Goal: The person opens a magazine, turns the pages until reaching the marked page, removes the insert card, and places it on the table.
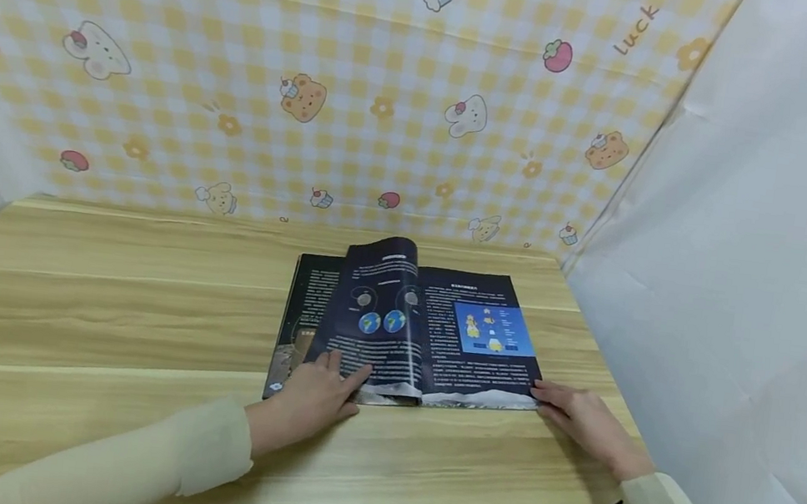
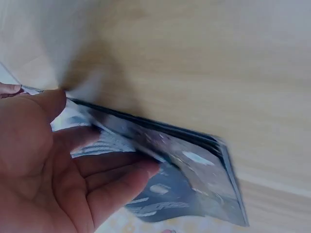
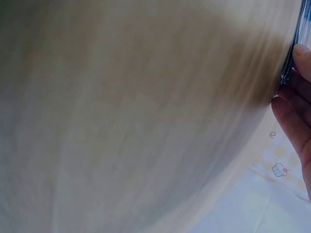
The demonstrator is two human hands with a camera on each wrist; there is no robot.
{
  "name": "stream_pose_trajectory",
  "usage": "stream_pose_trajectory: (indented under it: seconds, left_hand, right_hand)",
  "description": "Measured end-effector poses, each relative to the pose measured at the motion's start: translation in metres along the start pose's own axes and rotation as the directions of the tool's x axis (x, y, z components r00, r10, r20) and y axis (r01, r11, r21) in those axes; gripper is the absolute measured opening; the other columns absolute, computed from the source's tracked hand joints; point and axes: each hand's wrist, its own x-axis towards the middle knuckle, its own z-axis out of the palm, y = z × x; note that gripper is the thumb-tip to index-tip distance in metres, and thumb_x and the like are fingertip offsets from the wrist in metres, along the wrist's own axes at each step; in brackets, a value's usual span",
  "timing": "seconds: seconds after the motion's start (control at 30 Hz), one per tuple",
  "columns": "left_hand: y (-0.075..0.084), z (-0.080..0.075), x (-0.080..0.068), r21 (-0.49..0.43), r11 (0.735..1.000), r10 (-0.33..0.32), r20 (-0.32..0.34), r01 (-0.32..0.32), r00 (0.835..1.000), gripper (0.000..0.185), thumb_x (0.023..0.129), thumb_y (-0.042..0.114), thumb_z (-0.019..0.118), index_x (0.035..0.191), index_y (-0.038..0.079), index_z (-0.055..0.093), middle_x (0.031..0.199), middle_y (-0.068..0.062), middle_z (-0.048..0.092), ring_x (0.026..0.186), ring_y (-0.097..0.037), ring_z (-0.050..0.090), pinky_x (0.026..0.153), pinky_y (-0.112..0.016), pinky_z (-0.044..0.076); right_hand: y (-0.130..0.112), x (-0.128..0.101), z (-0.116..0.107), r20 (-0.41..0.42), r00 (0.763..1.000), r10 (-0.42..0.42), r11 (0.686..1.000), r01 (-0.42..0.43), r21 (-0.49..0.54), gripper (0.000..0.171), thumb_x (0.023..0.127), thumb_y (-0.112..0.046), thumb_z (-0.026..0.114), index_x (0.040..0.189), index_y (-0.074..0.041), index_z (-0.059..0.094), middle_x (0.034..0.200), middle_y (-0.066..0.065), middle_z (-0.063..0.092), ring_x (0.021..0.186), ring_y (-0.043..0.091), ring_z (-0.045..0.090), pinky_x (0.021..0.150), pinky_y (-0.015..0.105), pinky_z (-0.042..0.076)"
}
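An open magazine [image 1: 439,332] with dark pages lies flat on the wooden table [image 1: 102,307]. One leaf [image 1: 374,307] arches up over its middle. My left hand [image 1: 322,389] lies on the lower part of that leaf. In the left wrist view its fingers [image 2: 112,170] are nearly straight against the page [image 2: 194,160], with the thumb at the page's edge. My right hand [image 1: 579,421] rests flat on the table, fingertips touching the magazine's lower right corner. The right wrist view shows those fingers [image 3: 296,116] against the stacked page edges [image 3: 291,53].
A yellow checked backdrop [image 1: 392,99] with cartoon animals stands behind the table. A white sheet [image 1: 752,244] walls off the right side close to the magazine. Bare wood stretches to the left and in front.
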Motion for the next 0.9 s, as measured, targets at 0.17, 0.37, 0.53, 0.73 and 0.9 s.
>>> stream_pose_trajectory:
  seconds: [0.17,0.37,0.53,0.73,0.9]
  left_hand:
    - [-0.009,-0.004,-0.019,0.052,0.999,-0.007,-0.068,0.010,0.998,0.049,0.086,0.052,0.059,0.123,0.019,0.062,0.097,-0.020,0.069,0.080,-0.029,0.067,0.049,-0.034,0.051]
    - [-0.018,-0.012,-0.030,0.006,0.999,0.037,-0.066,-0.036,0.997,0.049,0.081,0.048,0.066,0.116,0.014,0.066,0.071,-0.009,0.068,0.072,-0.025,0.067,0.048,-0.034,0.049]
    - [-0.023,-0.017,-0.030,-0.037,0.996,0.076,0.002,-0.075,0.997,0.048,0.081,0.045,0.068,0.115,0.012,0.065,0.068,-0.006,0.064,0.068,-0.023,0.064,0.050,-0.034,0.049]
    - [-0.024,-0.019,-0.027,-0.051,0.995,0.092,0.028,-0.091,0.995,0.045,0.081,0.043,0.068,0.112,0.010,0.066,0.062,-0.004,0.059,0.056,-0.019,0.056,0.048,-0.033,0.047]
    - [-0.023,-0.022,-0.025,-0.045,0.995,0.088,0.028,-0.087,0.996,0.044,0.081,0.043,0.068,0.110,0.010,0.066,0.061,-0.004,0.059,0.054,-0.019,0.055,0.048,-0.032,0.047]
  right_hand:
    - [-0.001,0.002,-0.006,0.013,1.000,-0.003,1.000,0.003,0.015,0.026,0.082,-0.002,0.068,0.107,0.000,0.069,0.110,0.017,0.068,0.100,0.036,0.064,0.083,0.045,0.052]
    - [-0.002,0.006,-0.012,0.077,0.997,0.018,0.999,-0.020,0.030,0.023,0.084,-0.003,0.066,0.107,-0.001,0.070,0.111,0.016,0.067,0.102,0.036,0.064,0.083,0.044,0.052]
    - [-0.001,0.006,-0.011,0.123,0.992,0.003,1.000,-0.006,0.023,0.023,0.084,-0.003,0.065,0.107,-0.001,0.070,0.112,0.017,0.067,0.102,0.036,0.064,0.083,0.044,0.052]
    - [0.002,0.008,-0.010,0.137,0.990,0.024,0.999,-0.030,0.044,0.024,0.083,-0.006,0.068,0.106,-0.002,0.070,0.111,0.018,0.067,0.100,0.036,0.064,0.082,0.043,0.053]
    - [0.004,0.008,-0.010,0.104,0.994,0.024,0.998,-0.030,0.055,0.023,0.081,-0.007,0.070,0.104,-0.002,0.071,0.108,0.018,0.068,0.098,0.035,0.065,0.081,0.043,0.053]
